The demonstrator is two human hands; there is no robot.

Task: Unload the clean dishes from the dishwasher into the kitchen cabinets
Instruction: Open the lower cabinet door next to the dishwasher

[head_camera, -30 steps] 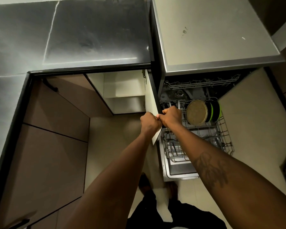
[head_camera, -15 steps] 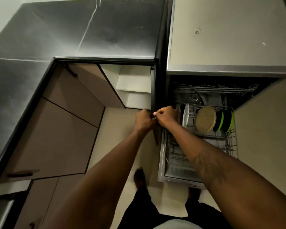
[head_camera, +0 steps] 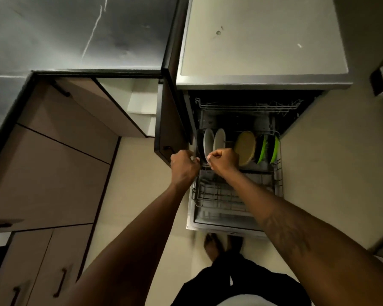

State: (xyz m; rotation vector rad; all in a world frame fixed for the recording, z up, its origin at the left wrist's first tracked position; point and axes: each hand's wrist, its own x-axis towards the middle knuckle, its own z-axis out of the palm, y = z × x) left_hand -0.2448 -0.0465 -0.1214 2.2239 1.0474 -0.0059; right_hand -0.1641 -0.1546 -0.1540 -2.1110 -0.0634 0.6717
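Note:
The dishwasher's lower rack (head_camera: 278, 173) is pulled out over the open dishwasher door (head_camera: 221, 227). Standing in it from left to right are a dark plate (head_camera: 200, 142), two white plates (head_camera: 209, 140), a tan plate (head_camera: 244, 146) and green-rimmed dark bowls (head_camera: 266, 149). My right hand (head_camera: 224, 160) is curled over the lower rim of the nearer white plate and pinches it. My left hand (head_camera: 184, 166) has curled fingers at the rack's left edge beside the dark plate; what it holds is hidden. The cabinet (head_camera: 139, 111) with white shelves stands open at the left.
The open brown cabinet door (head_camera: 166, 129) stands edge-on against the dishwasher's left side. The upper rack (head_camera: 248, 106) sits inside the machine. A dark countertop (head_camera: 75, 34) runs along the top left, with drawer fronts (head_camera: 44, 173) below. My feet (head_camera: 212, 246) are at the dishwasher door.
Both hands let go of the cabinet door's edge, which has swung fully open, and moved right to the plates at the rack's left end. My view shifted right.

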